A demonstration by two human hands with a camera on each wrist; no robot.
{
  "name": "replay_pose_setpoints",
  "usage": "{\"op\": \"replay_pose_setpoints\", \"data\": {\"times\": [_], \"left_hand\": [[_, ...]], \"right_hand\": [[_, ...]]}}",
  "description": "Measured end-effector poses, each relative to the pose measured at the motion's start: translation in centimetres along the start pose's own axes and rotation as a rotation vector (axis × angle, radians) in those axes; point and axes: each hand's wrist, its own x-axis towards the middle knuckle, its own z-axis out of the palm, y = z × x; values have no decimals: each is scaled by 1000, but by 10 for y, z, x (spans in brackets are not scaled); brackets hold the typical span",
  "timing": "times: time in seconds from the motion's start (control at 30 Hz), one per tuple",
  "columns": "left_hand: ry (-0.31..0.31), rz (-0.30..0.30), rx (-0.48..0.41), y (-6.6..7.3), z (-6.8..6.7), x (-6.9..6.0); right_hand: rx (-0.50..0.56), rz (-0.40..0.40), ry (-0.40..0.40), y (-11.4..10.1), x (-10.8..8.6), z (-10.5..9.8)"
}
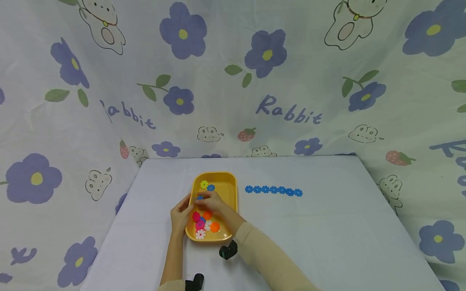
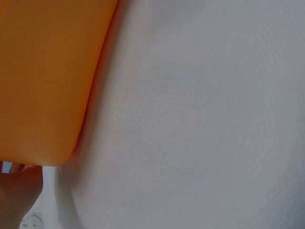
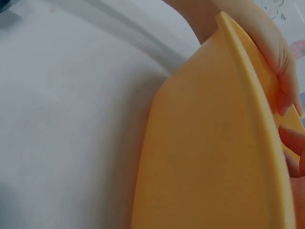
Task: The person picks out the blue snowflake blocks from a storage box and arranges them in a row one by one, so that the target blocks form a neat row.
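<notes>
A yellow plastic tray [image 1: 227, 190] lies on the white table, holding loose snowflake discs in several colours. My left hand [image 1: 180, 214] grips its left rim; in the left wrist view only part of a hand [image 2: 19, 193] shows beside the tray wall [image 2: 43, 86]. Reaching in over the right side, my right hand [image 1: 212, 202] has its fingertips around a blue snowflake disc [image 1: 200, 198] and appears to pinch it. The right wrist view shows the tray's outer wall [image 3: 200, 143] and some fingers [image 3: 293, 140], but no disc.
A row of several blue snowflake discs [image 1: 274, 189] lies right of the tray. Inside it, a yellow disc [image 1: 204, 184] sits at the far end; orange [image 1: 214, 227], pink and white [image 1: 200, 234] ones cluster near the front. Patterned cloth [image 1: 225, 89] hangs behind the table.
</notes>
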Motion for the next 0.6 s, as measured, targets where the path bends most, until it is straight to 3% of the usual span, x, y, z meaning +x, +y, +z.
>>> {"op": "replay_pose_setpoints", "data": {"times": [0.27,0.6], "left_hand": [[18,14,4,-2,-1,0],[16,13,17,-4,0,0]], "right_hand": [[51,39,102,0,-3,2],[110,59,125,-13,-16,-12]]}}
